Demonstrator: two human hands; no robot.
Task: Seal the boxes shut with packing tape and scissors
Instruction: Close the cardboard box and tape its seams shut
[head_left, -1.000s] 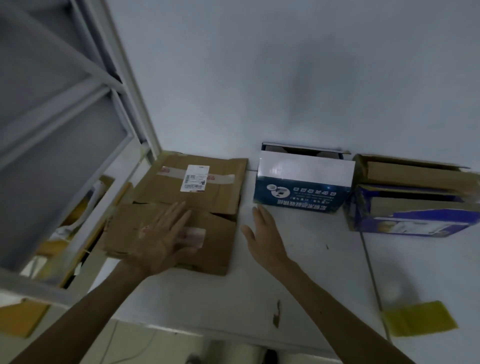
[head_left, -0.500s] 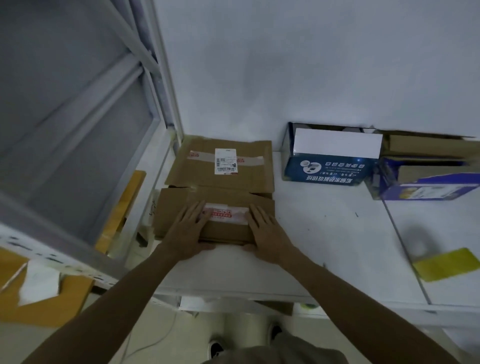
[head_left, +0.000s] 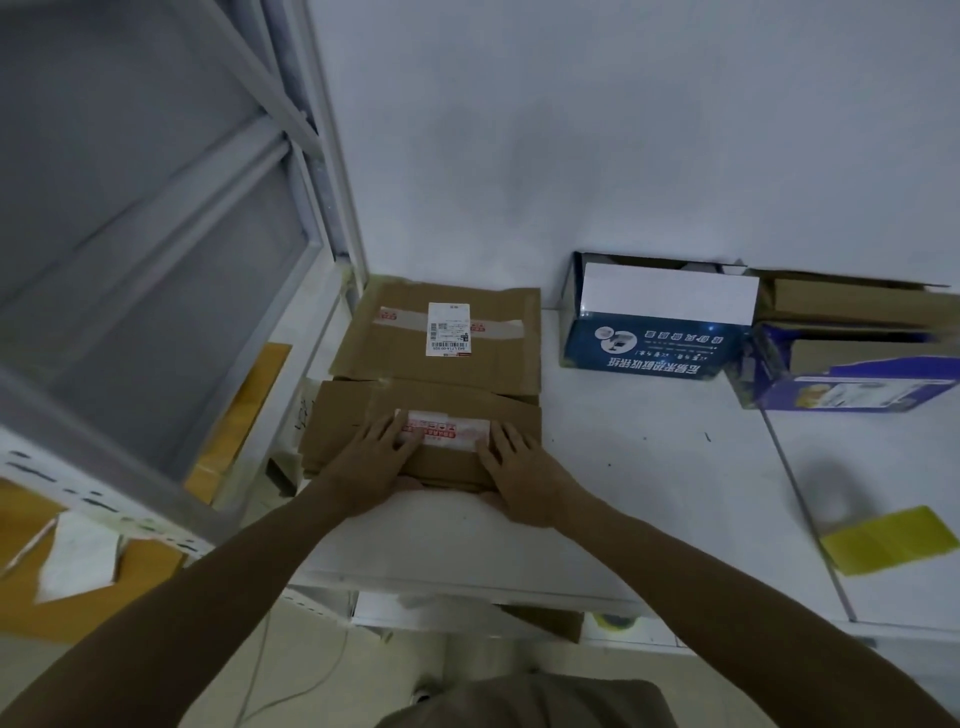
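A flat brown cardboard box (head_left: 343, 431) with a white and red label lies near the front left of the white table (head_left: 639, 499). My left hand (head_left: 371, 462) and my right hand (head_left: 524, 467) both rest on its near part, fingers straight on top, thumbs at its near edge. Behind it lies a second flat brown box (head_left: 405, 353) with a shipping label and a strip of tape. Neither tape roll nor scissors shows on the table.
Against the wall stand a blue box with a white flap (head_left: 649, 338) and an open purple box (head_left: 852, 374). A yellow sheet (head_left: 888, 540) lies at the right. A grey metal shelf frame (head_left: 322, 156) borders the table's left side.
My right hand has moved left from the bare table onto the near box, and both hands have settled at its near edge. The camera has tilted down and come closer.
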